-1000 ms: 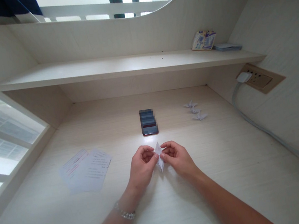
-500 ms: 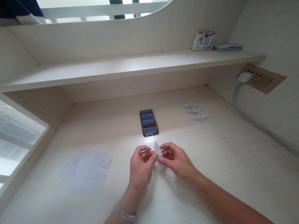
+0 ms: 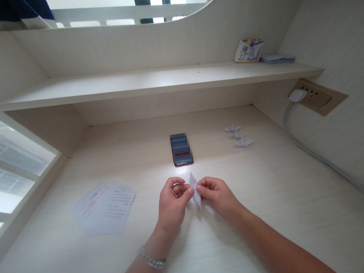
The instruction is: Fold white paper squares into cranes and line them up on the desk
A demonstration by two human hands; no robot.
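Note:
A narrow piece of folded white paper (image 3: 193,181), pointed at its far and near ends, stands between my two hands above the desk. My left hand (image 3: 175,199) pinches its left side between thumb and fingers. From the right, my right hand (image 3: 218,193) grips the same paper, thumb against its middle. Parts of the fingers behind the paper are hidden. Beyond the hands lies a phone (image 3: 181,149) with a blurred screen. Three small folded paper cranes (image 3: 237,136) sit in a row to the far right of it.
Sheets of paper with writing (image 3: 112,208) lie on the desk at the left. A shelf (image 3: 146,80) crosses the back, bearing a small printed packet (image 3: 248,51) and a flat stack (image 3: 277,58). A grey cable (image 3: 322,159) runs from the wall socket (image 3: 319,95) along the right side.
My right thumb and fingers have shifted slightly up and right along the folded paper, and more of its lower point shows. The left hand stays nearly where it was.

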